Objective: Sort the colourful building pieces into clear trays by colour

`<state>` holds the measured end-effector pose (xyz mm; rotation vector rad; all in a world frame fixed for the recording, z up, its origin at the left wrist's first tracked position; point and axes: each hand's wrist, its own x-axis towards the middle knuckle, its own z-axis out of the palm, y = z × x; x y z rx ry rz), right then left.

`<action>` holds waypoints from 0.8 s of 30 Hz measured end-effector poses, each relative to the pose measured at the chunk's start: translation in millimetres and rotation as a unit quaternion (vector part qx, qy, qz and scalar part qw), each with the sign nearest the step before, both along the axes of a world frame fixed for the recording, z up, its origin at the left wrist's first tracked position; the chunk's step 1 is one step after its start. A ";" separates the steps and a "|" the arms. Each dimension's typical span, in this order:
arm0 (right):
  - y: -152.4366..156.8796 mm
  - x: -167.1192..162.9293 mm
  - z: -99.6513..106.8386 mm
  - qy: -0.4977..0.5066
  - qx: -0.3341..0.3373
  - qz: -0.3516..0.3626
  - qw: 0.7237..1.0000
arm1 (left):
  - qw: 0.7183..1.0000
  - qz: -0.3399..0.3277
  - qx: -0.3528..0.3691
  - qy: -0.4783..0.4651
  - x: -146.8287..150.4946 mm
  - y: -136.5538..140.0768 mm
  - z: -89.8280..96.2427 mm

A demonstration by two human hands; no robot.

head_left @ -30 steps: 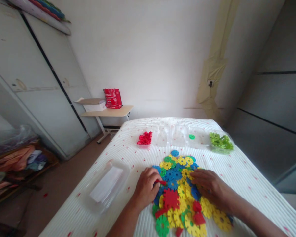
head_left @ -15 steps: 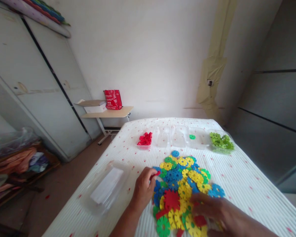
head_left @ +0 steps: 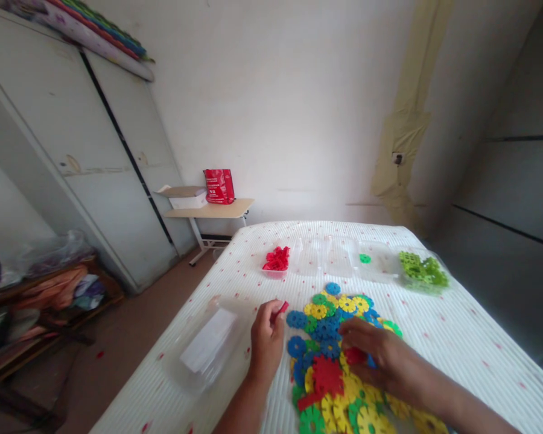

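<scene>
A pile of notched plastic discs (head_left: pixel 326 328) in blue, yellow and green lies spread on the table in front of me. At its left edge, my left hand (head_left: pixel 266 334) pinches a small red plastic piece (head_left: pixel 282 309) between thumb and fingers. My right hand (head_left: pixel 380 355) is over the right part of the pile, its fingers closed round a red plastic piece (head_left: pixel 353 355), which they partly cover. Lower in the pile lies a red square notched piece (head_left: pixel 328 375), with a red strip (head_left: pixel 308 401) beside it.
At the table's far side stands a clear divided tray (head_left: pixel 380 274): red pieces (head_left: pixel 277 259) at its left, one green disc (head_left: pixel 365 258), light-green pieces (head_left: pixel 423 271) at its right. A clear plastic box (head_left: pixel 210 340) holding something white lies left. A red bag (head_left: pixel 219 187) stands on a side table.
My right hand has moved up and away over the pile and now grips a red piece that lay among the discs. My left hand keeps its red piece. The view has turned slightly left.
</scene>
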<state>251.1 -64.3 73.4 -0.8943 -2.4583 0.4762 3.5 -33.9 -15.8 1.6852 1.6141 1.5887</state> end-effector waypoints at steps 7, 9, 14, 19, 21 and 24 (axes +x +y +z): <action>105.3 -76.2 14.8 0.047 0.059 0.027 0.997 | 0.992 0.065 -0.026 -0.106 -13.6 8.8 -9.0; 133.5 -100.0 17.6 0.041 0.069 -0.007 0.997 | 0.990 0.071 -0.031 -0.114 -15.2 9.1 -8.8; 179.3 -134.9 15.6 0.044 0.056 -0.049 0.996 | 0.989 0.058 -0.043 -0.130 -14.5 7.8 -5.2; 184.6 -126.9 10.3 0.064 0.052 -0.080 0.993 | 0.989 0.055 -0.044 -0.127 -14.0 6.5 -3.6; 180.8 -116.2 10.6 0.073 0.054 -0.093 0.991 | 0.990 0.055 -0.047 -0.119 -14.5 6.5 -4.3; 173.0 -96.4 13.5 0.087 0.060 -0.114 0.988 | 0.991 0.056 -0.048 -0.110 -15.1 6.9 -6.1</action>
